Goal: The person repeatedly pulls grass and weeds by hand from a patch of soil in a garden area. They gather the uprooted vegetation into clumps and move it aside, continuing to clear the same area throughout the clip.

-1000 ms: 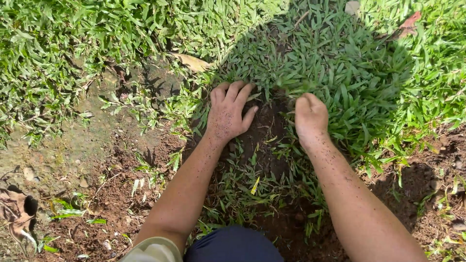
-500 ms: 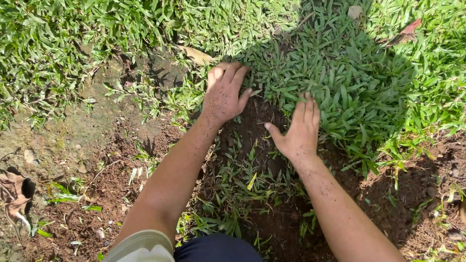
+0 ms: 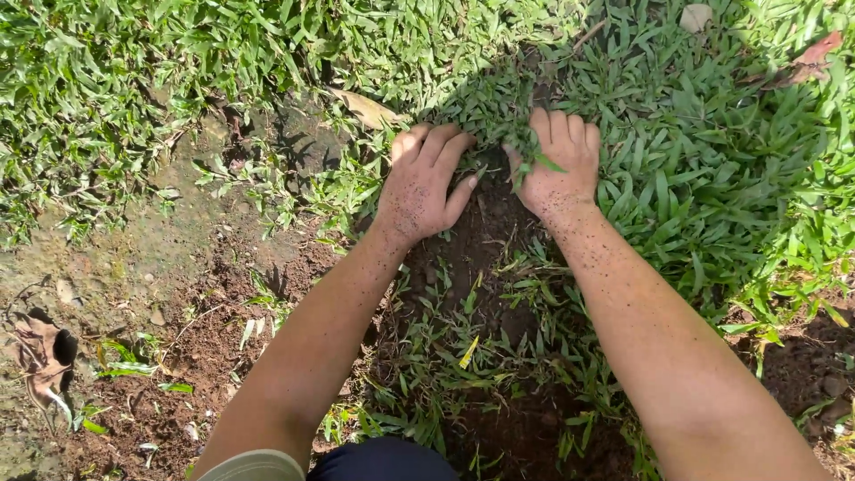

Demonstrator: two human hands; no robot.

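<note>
Both hands, left (image 3: 423, 187) and right (image 3: 561, 165), press grass (image 3: 677, 169) beside dark soil (image 3: 485, 236).

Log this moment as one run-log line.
left hand: flat on grass clump | right hand: flat on it | dark soil: exposed below

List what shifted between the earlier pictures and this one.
The right hand moved up and inward, from a fist to flat, fingers now in the grass clump close beside the left hand. The left hand stayed on the clump's edge. The dark soil patch and dry leaf look unchanged.
</note>
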